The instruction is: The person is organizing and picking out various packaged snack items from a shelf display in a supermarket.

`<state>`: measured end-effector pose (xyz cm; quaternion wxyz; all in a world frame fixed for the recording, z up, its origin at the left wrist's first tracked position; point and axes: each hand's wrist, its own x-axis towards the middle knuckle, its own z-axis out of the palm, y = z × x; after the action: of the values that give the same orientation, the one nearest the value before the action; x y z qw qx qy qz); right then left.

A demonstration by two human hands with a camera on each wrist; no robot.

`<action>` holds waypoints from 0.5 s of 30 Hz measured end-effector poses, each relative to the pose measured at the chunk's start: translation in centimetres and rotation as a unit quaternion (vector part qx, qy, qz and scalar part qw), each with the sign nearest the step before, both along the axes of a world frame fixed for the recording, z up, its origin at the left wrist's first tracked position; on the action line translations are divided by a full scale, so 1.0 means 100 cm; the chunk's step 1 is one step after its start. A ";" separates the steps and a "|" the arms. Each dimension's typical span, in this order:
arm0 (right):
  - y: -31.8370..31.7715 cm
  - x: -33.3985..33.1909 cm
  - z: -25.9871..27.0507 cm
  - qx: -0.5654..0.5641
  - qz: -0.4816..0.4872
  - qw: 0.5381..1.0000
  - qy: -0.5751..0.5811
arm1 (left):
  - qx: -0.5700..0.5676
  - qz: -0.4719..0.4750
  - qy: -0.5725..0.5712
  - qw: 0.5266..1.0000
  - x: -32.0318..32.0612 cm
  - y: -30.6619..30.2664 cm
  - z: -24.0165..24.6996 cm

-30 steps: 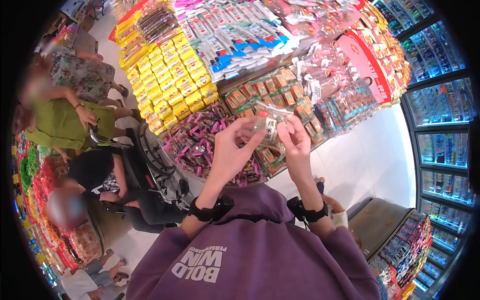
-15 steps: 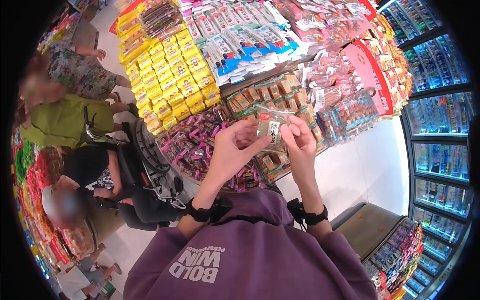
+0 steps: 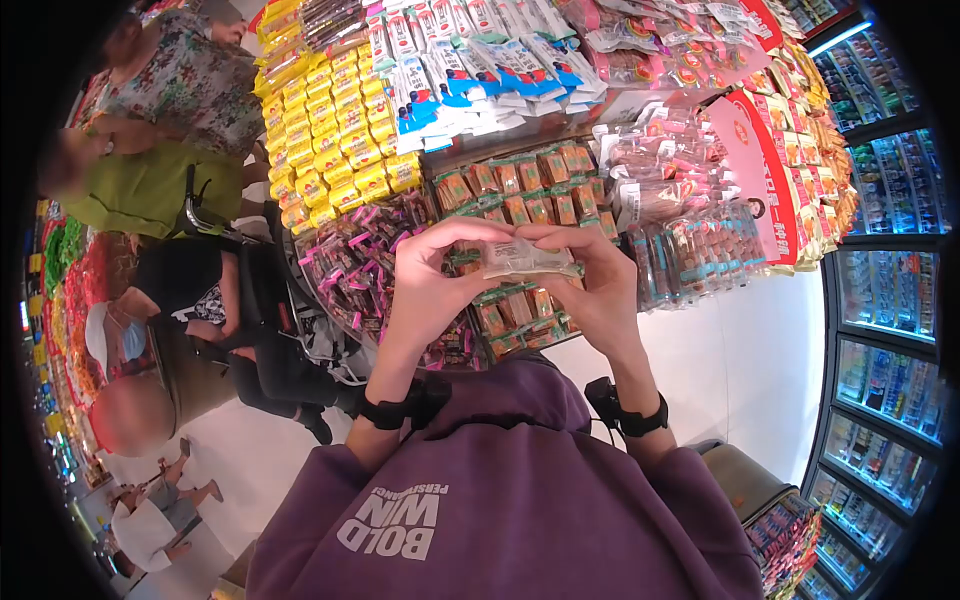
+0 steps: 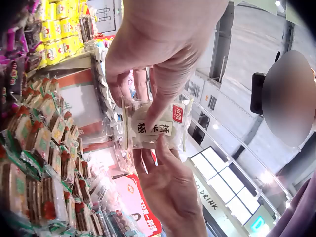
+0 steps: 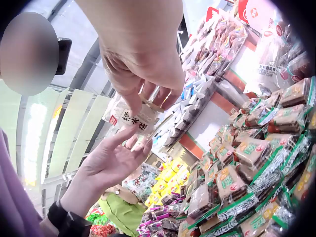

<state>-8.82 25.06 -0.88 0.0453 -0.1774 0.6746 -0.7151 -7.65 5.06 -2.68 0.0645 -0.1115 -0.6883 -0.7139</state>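
Note:
A small clear snack packet (image 3: 528, 260) with a white label and red logo is held up between both hands. My left hand (image 3: 425, 275) pinches one end, its thumb below and fingers above in the head view. The other end is gripped by my right hand (image 3: 597, 285) in the same way. From above, the packet looks tilted nearly edge-on. Its label shows in the left wrist view, where both thumbs press the face of the packet (image 4: 174, 132). Just beneath the hands lie rows of brown snacks (image 3: 515, 205) in clear and green wrappers.
Yellow packets (image 3: 335, 130) and purple-wrapped sweets (image 3: 350, 265) fill the display's left side. White and blue packs (image 3: 470, 75) lie farther back, pink bags (image 3: 665, 165) to the right. People stand and sit at left, near a wheelchair (image 3: 290, 290). Lit shelves (image 3: 885, 290) line the right.
The packet has been tilted, so its label no longer faces the head camera. Both hands have shifted their fingers to its two ends. The head view has shifted slightly.

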 end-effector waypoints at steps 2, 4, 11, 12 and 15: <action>0.006 -0.003 0.000 0.007 0.015 1.000 0.017 | 0.002 0.009 -0.004 1.000 0.000 0.006 0.000; 0.012 -0.006 -0.001 0.008 0.022 0.999 0.029 | 0.005 0.014 -0.001 1.000 0.000 0.013 0.001; 0.022 -0.008 0.002 -0.014 -0.033 0.998 -0.059 | 0.068 0.033 -0.070 0.995 0.005 0.038 0.005; 0.023 -0.009 0.001 -0.020 -0.040 0.996 -0.081 | 0.089 0.034 -0.091 0.991 0.006 0.043 0.006; 0.028 -0.010 -0.003 -0.031 -0.038 0.989 -0.136 | 0.108 0.063 -0.147 0.981 0.010 0.052 0.007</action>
<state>-9.79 27.87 -1.21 0.1035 -0.0539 0.6457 -0.7547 -6.66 10.27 -1.94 0.0190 0.0454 -0.6151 -0.7869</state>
